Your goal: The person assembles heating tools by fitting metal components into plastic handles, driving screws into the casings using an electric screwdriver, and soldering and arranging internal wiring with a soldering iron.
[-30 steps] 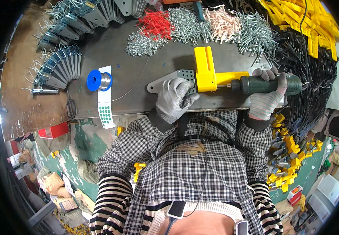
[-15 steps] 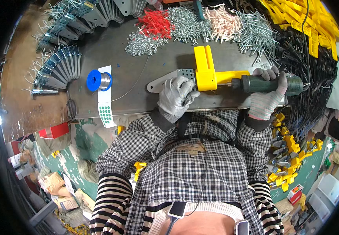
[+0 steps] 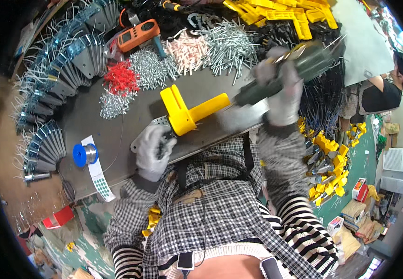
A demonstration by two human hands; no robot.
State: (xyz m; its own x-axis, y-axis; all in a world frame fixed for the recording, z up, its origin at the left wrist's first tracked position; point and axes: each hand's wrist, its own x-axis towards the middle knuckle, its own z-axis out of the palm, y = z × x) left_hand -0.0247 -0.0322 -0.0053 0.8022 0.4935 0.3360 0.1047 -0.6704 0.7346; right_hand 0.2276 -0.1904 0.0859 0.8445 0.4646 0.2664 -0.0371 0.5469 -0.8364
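Observation:
My left hand [image 3: 154, 151], in a grey glove, curls over a grey metal plate [image 3: 136, 143] at the bench's front edge. Attached to the plate's right end is a yellow plastic part [image 3: 179, 115] with an upright block and a long arm pointing right. Blurred by motion, my gloved right hand [image 3: 283, 88] grips a dark green power screwdriver [image 3: 310, 65], raised beyond the yellow arm's end and tilted up to the right. Its tip is too smeared to make out, and it stands apart from the yellow part.
Piles of silver screws [image 3: 231, 46], pale pink pieces [image 3: 187, 52], red pieces [image 3: 121, 78] and small nuts [image 3: 114, 103] line the bench's back. A solder spool [image 3: 85, 155] and fanned metal plates [image 3: 43, 149] lie left. Yellow parts [image 3: 280, 14] heap at the back; another person [image 3: 383, 95] is at right.
My right hand has pulled the screwdriver away from the yellow part, up and to the right. My left hand stays on the plate while the whole view has turned and shifted.

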